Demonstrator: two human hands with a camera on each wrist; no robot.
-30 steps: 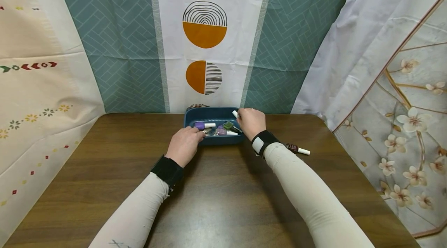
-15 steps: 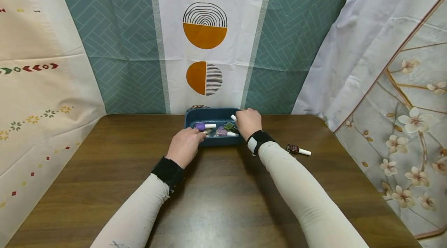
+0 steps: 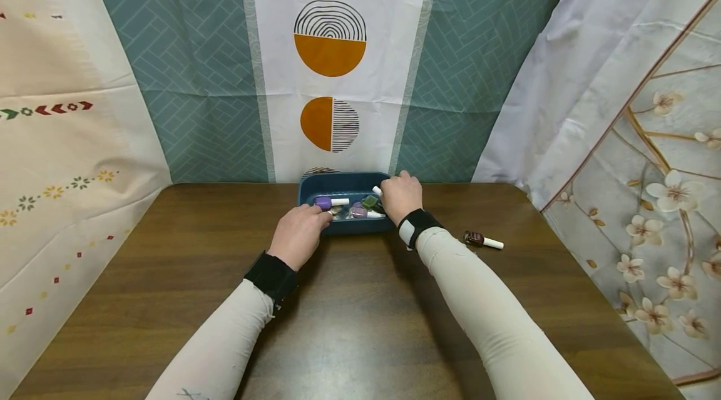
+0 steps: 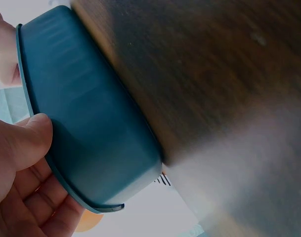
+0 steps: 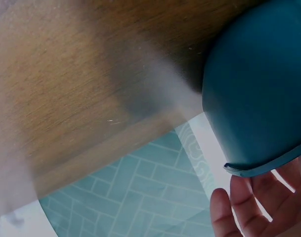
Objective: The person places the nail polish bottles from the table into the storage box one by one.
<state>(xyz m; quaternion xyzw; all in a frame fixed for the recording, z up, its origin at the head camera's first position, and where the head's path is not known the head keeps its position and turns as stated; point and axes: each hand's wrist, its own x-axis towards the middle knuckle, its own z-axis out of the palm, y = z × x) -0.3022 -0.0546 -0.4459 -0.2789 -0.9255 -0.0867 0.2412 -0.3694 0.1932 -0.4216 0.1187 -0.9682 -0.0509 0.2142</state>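
A dark blue plastic bin [image 3: 343, 179] stands at the table's back edge. Inside lie a purple nail polish bottle [image 3: 323, 202] with a white cap, a lilac one [image 3: 358, 213] and a green-topped one [image 3: 369, 201]. My left hand [image 3: 300, 234] grips the bin's near-left rim; in the left wrist view its thumb [image 4: 37, 132] presses the outer wall, the other fingers inside. My right hand [image 3: 401, 197] is over the bin's right end, holding a nail polish bottle whose white cap [image 3: 377, 190] sticks out; its body is hidden. The right wrist view shows several fingers [image 5: 249, 207] beyond the rim.
A dark red nail polish bottle [image 3: 474, 238] with a white cap lies on the brown wooden table [image 3: 349, 312], right of the bin. A patterned curtain [image 3: 332, 87] hangs right behind the bin, and more fabric hangs at both sides.
My right hand has shifted slightly left, along with the white-capped bottle, then stayed nearly still. My left hand remains on the bin's rim.
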